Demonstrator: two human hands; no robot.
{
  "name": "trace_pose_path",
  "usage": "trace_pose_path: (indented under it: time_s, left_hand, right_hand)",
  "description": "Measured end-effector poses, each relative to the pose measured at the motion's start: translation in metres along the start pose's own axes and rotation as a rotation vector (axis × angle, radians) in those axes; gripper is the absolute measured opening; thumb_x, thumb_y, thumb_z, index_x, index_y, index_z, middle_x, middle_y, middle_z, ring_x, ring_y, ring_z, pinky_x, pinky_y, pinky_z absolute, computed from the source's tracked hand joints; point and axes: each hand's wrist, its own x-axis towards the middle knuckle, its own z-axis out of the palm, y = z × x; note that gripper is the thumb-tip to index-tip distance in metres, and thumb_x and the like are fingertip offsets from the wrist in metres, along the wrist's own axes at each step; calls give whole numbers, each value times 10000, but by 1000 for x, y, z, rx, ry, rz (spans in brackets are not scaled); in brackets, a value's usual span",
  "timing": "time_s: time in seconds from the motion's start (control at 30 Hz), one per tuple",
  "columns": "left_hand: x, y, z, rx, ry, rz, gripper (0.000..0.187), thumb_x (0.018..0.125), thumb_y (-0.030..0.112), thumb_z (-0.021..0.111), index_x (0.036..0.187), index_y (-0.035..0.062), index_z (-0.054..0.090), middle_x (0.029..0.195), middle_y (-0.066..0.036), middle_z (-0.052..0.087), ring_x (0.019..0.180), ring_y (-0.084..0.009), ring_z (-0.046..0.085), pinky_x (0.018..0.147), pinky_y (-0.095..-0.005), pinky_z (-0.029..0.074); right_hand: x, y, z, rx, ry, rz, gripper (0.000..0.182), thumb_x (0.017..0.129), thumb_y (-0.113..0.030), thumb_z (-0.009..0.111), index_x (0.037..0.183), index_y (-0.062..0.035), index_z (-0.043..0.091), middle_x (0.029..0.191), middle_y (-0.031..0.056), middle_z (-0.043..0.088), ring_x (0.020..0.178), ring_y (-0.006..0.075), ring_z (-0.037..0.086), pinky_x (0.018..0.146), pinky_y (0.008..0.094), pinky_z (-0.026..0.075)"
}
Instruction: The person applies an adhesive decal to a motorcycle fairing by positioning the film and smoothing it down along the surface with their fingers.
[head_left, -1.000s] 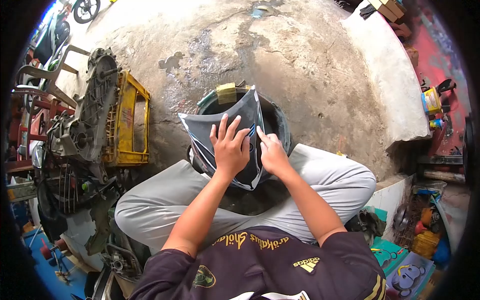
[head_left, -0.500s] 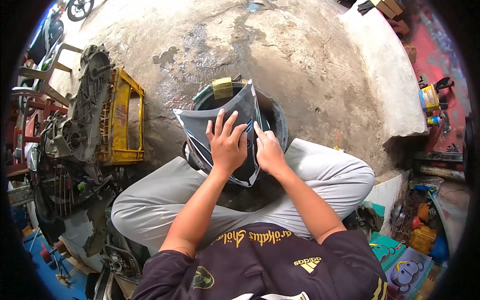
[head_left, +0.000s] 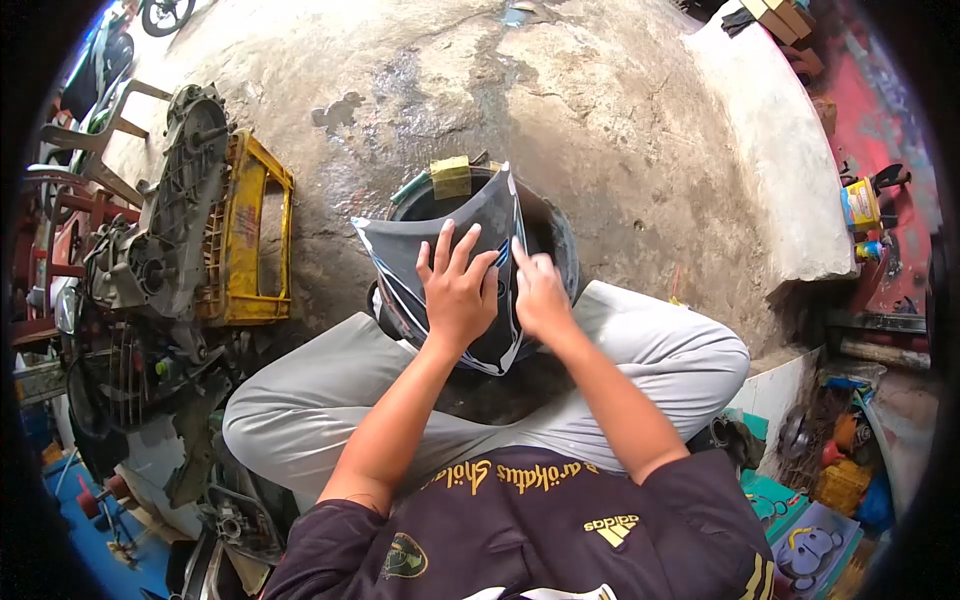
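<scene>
A dark, pointed motorcycle body panel with white edges and blue stripes rests across a black bucket between my crossed legs. My left hand lies flat on its dark face, fingers spread. At the panel's right edge is my right hand, index finger stretched along the striped side and the other fingers curled in. Whether something small sits under those fingers is hidden. Over the bucket's far rim hangs a yellowish piece, beside a thin teal strip.
To the left stand a yellow crate and a grey engine casing, with a chair behind. A raised concrete ledge runs along the right. Wet patches mark the concrete floor. Assorted parts lie at lower right.
My right index finger has shifted slightly along the panel's right edge. My left hand keeps its place on the panel, and the whole view has moved a little.
</scene>
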Motion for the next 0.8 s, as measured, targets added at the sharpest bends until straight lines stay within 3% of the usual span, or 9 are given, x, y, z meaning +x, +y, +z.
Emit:
trace_pose_path:
  time_s: [0.17, 0.27, 0.43, 0.67, 0.8]
  left_hand:
    - [-1, -1, 1, 4, 11, 11, 206, 920, 189, 729, 1115, 160, 787, 1486, -82, 646, 1541, -391, 428, 1229, -630, 259]
    - [0, 0, 1, 0, 6, 8, 205, 923, 188, 726, 1116, 157, 788, 1486, -84, 645, 1540, -392, 428, 1232, -631, 256]
    - [-1, 0, 1, 9, 1, 7, 207, 926, 195, 730, 1122, 166, 789, 1494, -85, 639, 1541, -393, 426, 1238, -632, 252]
    - [-1, 0, 0, 5, -2, 5, 220, 922, 189, 734, 1135, 165, 786, 1496, -81, 637, 1541, -391, 424, 1239, -627, 253]
    - [-1, -1, 1, 3, 2, 3, 209, 924, 189, 734, 1124, 162, 784, 1488, -81, 641, 1539, -390, 426, 1239, -625, 256]
  right_hand:
    - [-23, 4, 9, 18, 39, -22, 570, 1050, -83, 566, 1602, -225, 564, 1246, 219, 599, 1105, 439, 612, 1008, 513, 510]
    - [20, 12, 13, 65, 150, -89, 551, 1054, -94, 561, 1592, -215, 574, 1251, 214, 606, 1115, 442, 618, 1013, 507, 510]
    - [86, 11, 4, 63, 136, -45, 518, 1073, -127, 536, 1584, -200, 574, 1235, 223, 623, 1103, 447, 633, 1018, 517, 509]
    - [-12, 3, 8, 94, 67, -40, 562, 1057, -91, 561, 1612, -180, 548, 1165, 205, 619, 1055, 429, 617, 991, 502, 507]
    - [5, 20, 19, 85, 113, -98, 577, 1055, -81, 562, 1620, -198, 542, 1177, 203, 622, 1070, 426, 621, 998, 502, 507]
